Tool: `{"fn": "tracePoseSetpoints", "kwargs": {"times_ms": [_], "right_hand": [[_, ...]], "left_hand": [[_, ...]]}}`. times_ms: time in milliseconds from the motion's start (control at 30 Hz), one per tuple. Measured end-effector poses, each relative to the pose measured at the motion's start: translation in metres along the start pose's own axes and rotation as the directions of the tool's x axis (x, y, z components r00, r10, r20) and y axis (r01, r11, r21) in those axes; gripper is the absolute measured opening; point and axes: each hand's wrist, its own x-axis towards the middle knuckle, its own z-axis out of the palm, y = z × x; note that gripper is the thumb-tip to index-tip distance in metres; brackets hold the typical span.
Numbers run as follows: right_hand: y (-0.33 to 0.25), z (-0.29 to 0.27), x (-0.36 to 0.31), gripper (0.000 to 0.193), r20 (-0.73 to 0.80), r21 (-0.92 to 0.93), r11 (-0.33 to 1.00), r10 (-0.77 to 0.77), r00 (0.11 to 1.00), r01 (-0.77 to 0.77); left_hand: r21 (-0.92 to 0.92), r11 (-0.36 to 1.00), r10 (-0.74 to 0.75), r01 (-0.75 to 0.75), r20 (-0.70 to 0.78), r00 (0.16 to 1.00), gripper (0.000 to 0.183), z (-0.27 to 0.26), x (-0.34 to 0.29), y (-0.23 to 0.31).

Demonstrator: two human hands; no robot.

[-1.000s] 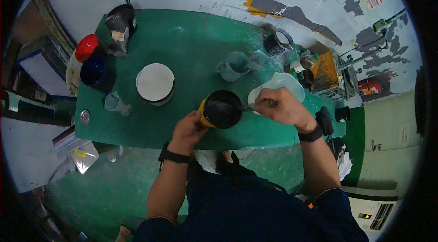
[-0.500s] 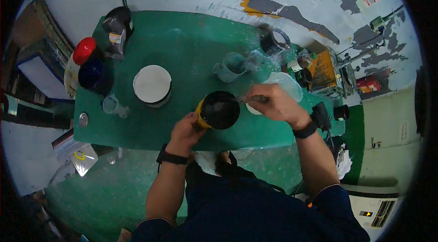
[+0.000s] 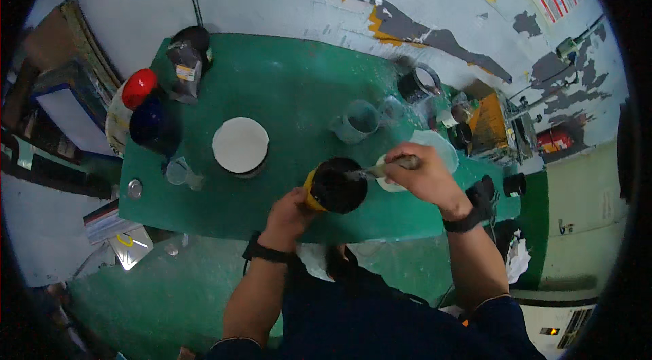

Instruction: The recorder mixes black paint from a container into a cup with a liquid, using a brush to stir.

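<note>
navy short-sleeved shirt (image 3: 401, 326) | thin pale sleeve trim (image 3: 490, 299) | black wristbands (image 3: 267, 250)

No legible text or numbers

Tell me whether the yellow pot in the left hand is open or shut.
Open: no lid covers the pot, its dark inside shows, and the tool held in the right hand reaches over its mouth.

- Passage is left across the table (image 3: 292, 81) behind the white-topped tub (image 3: 240, 145).
- Rightward, it is blocked by a clear jug (image 3: 356, 129).
- The front is obstructed by the yellow-sided cup (image 3: 312, 189).
</note>
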Motion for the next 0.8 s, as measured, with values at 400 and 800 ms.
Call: {"fn": "tracePoseSetpoints", "kwargs": {"times_ms": [400, 800], "right_hand": [[0.021, 0.031, -0.003, 0.030, 0.002, -0.146, 0.978, -0.149, 0.989, 0.148], [0.030, 0.031, 0.000, 0.034, 0.078, -0.178, 0.955, -0.226, 0.971, 0.237]], "left_hand": [[0.122, 0.991, 0.063, -0.046, -0.142, 0.988, 0.023, 0.009, -0.014, 0.001], [0.042, 0.998, 0.047, -0.041, -0.165, 0.985, 0.021, -0.011, -0.003, -0.006]]}}
